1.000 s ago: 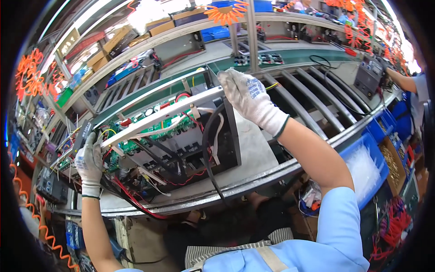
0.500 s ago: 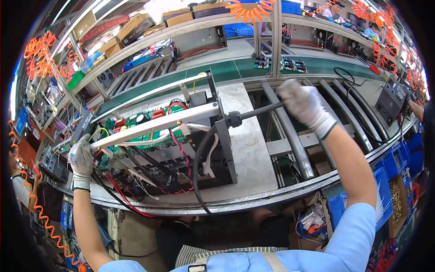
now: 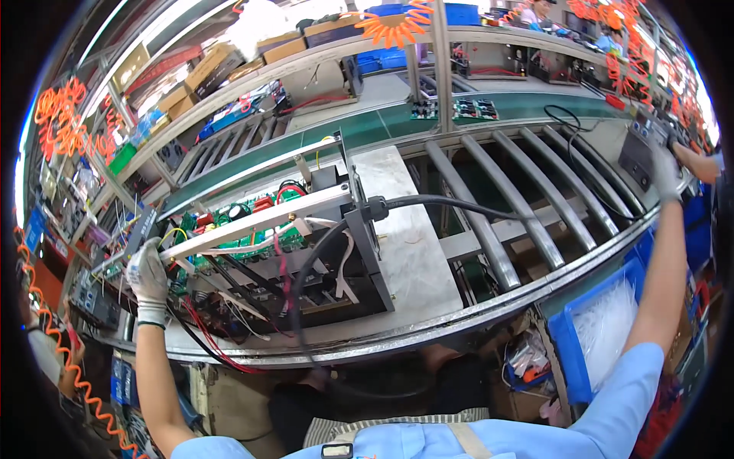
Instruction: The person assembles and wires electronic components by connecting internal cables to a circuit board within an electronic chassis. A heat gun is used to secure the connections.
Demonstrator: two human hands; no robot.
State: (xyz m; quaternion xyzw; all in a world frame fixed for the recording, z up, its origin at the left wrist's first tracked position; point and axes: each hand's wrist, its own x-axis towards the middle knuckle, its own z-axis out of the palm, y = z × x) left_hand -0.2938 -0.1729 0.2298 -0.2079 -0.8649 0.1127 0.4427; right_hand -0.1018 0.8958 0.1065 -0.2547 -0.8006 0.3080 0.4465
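- The open chassis [image 3: 260, 222] is right in front of me, standing on the pale metal plate [image 3: 417, 252]; I take it the plate gives flatter footing than the rollers [image 3: 527, 191] to the chassis's right.
- My left hand [image 3: 147, 275] is at the chassis's near left corner, gloved fingers up against it — probably to steady that end, though I cannot tell how firmly they close.
- My right hand [image 3: 664, 172] is well apart from the chassis, far out to its right, by the grey box [image 3: 636, 157]; it is blurred, so I cannot tell whether it is spread or gripping anything.
- The black cable [image 3: 451, 202] leaves the fitting [image 3: 376, 208] on the chassis's right end and lies out over the rollers — the fitting presumably there to hold it.
- The chassis's long axis runs left to right, slanted so its right end is farther from me; its dark end panel [image 3: 367, 249] faces right, its near side is open toward me.
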